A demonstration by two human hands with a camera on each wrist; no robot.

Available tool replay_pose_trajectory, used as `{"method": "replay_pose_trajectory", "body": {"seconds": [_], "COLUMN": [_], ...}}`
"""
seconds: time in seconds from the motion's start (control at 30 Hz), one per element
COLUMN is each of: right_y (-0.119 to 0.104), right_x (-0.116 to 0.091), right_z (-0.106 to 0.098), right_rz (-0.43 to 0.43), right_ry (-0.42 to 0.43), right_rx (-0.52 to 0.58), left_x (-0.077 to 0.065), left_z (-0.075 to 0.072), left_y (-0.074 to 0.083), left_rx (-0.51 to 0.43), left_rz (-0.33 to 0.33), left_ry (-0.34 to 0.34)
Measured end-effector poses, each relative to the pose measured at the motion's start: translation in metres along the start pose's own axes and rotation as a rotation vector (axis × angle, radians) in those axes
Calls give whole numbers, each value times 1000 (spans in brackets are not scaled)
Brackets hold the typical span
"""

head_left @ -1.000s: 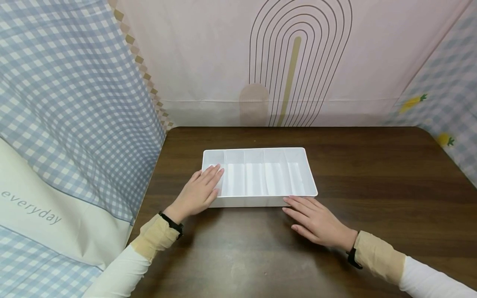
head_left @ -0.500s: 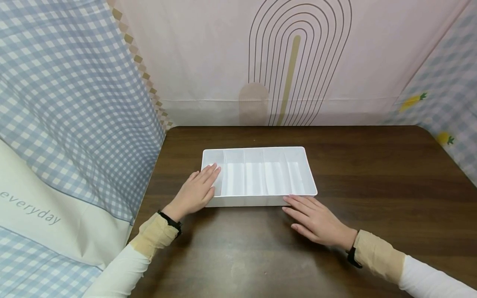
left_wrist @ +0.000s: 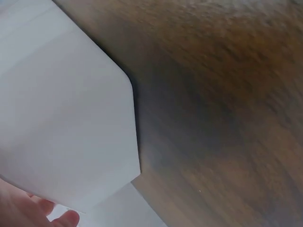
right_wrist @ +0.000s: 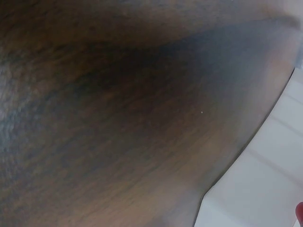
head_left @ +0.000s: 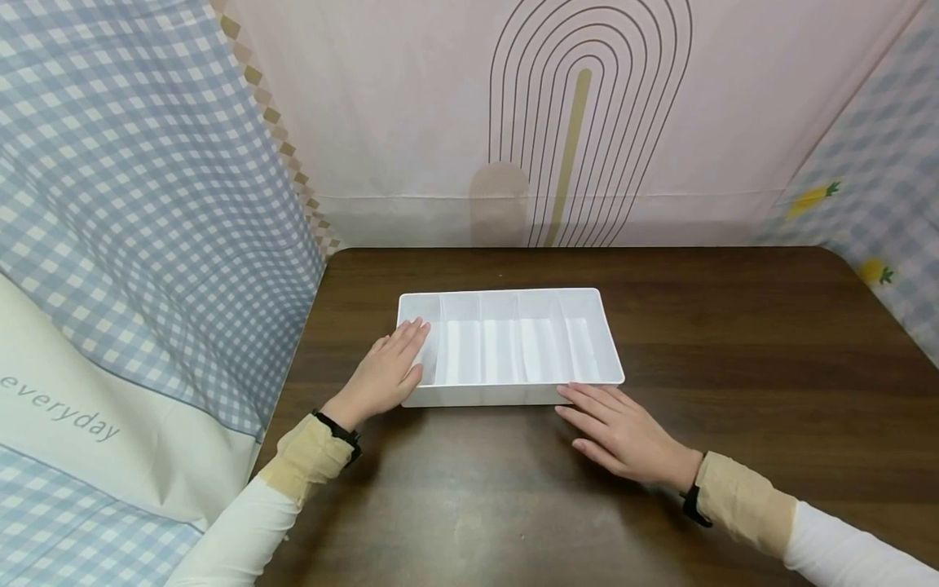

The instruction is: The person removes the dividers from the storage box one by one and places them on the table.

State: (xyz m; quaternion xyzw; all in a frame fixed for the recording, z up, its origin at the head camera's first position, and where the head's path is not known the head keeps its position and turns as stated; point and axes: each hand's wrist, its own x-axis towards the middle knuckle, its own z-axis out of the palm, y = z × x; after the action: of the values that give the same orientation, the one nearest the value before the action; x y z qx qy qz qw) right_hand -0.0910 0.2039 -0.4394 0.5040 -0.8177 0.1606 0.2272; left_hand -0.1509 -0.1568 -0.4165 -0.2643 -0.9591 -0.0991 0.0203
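A white plastic organizer tray [head_left: 480,396] with several lengthwise compartments lies on the dark wooden table in the head view. My left hand [head_left: 381,375] rests over its left end, fingers nearly straight and reaching across the rim of the leftmost compartment. In the left wrist view, fingertips [left_wrist: 66,218] show at the rim beside the tray's outer wall [left_wrist: 71,109]. At the front right corner my right hand [head_left: 623,436] lies with fingers extended, fingertips right at the tray's front wall. Only one fingertip [right_wrist: 300,213] enters the right wrist view, next to the white wall [right_wrist: 255,189].
The brown wooden table [head_left: 748,359] stretches around the tray on all sides. Behind it hangs a pale cloth [head_left: 396,122] with an arch pattern. Blue checked cloth [head_left: 147,204] closes off the left side, and another checked cloth [head_left: 891,204] the right.
My left hand has slid slightly left, toward the tray's left edge, uncovering more of the leftmost compartment. The right hand and the tray stay almost where they were.
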Motion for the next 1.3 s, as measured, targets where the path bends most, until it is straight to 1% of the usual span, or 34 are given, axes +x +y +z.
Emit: {"method": "replay_pose_trajectory", "body": {"seconds": [0.17, 0.3, 0.5, 0.63, 0.77, 0.9, 1.13, 1.3], "right_y": [0, 0, 1, 1, 1, 1, 1, 1], "right_x": [1, 0, 0, 0, 0, 0, 0, 1], "right_z": [0, -1, -1, 0, 0, 0, 0, -2], "right_rz": [1, 1, 4, 4, 6, 8, 15, 30], "right_ry": [-4, 0, 4, 5, 6, 8, 10, 3], "right_rx": [3, 1, -3, -5, -9, -13, -8, -2], "left_x": [2, 4, 9, 12, 15, 16, 16, 17], "left_z": [0, 0, 1, 4, 5, 5, 7, 7], "left_y": [1, 2, 2, 1, 0, -1, -2, -3], "left_rx": [-76, -132, -254, -302, -322, -331, -358, -402], "left_rz": [-67, -109, -149, -168, -199, -234, -265, -333], "left_ry": [-26, -30, 12, 46, 58, 48, 33, 8]}}
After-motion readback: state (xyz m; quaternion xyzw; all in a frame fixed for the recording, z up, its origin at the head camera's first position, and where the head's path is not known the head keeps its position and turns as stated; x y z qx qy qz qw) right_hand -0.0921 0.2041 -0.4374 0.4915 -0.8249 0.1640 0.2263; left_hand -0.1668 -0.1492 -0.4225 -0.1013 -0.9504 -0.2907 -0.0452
